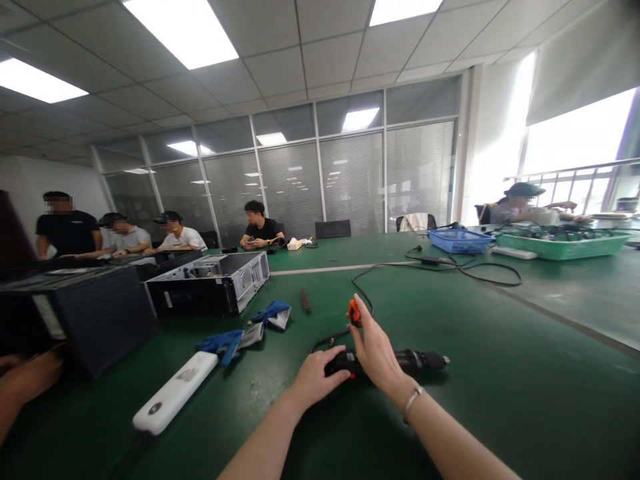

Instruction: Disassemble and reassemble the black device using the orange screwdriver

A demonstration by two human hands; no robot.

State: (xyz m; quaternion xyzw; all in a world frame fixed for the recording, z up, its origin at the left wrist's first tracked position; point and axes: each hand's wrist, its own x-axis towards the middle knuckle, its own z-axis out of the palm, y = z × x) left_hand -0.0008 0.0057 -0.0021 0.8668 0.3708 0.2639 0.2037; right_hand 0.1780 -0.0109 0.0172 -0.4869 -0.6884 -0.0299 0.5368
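A black electric screwdriver (415, 361) lies on the green table (500, 387), its black cable running away toward the back. My left hand (315, 377) is closed round the tool's rear end and holds it down. My right hand (376, 350) is raised just above the tool, its fingertips pinched on a small orange part (354, 312). A bracelet shows on my right wrist.
A white power strip (175, 393) and blue-grey gloves (240, 337) lie to the left. Two open computer cases (210, 283) stand further left. A blue basket (460, 240) and green tray (565, 245) sit at the back right. Several people sit around the table; another person's hand (23, 380) shows at the left edge.
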